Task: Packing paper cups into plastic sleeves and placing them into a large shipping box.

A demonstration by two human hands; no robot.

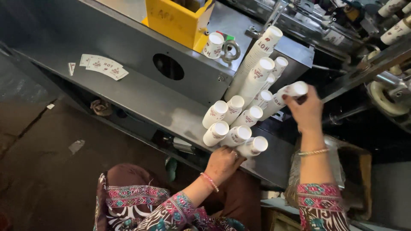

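Here, right hand (306, 112) closed around top of one stack of white paper cups (286, 96), far right of the cluster. Left hand (222, 161) half-curled, fingers against near bottoms of grouped cup stacks (234, 124) leaning on grey machine shelf (141, 96). Yellow box (176, 19) far behind.

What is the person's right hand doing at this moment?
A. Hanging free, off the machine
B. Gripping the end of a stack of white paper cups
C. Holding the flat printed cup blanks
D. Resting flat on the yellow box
B: the right hand grips the end of a white paper cup stack, while the left hand braces the other stacks.
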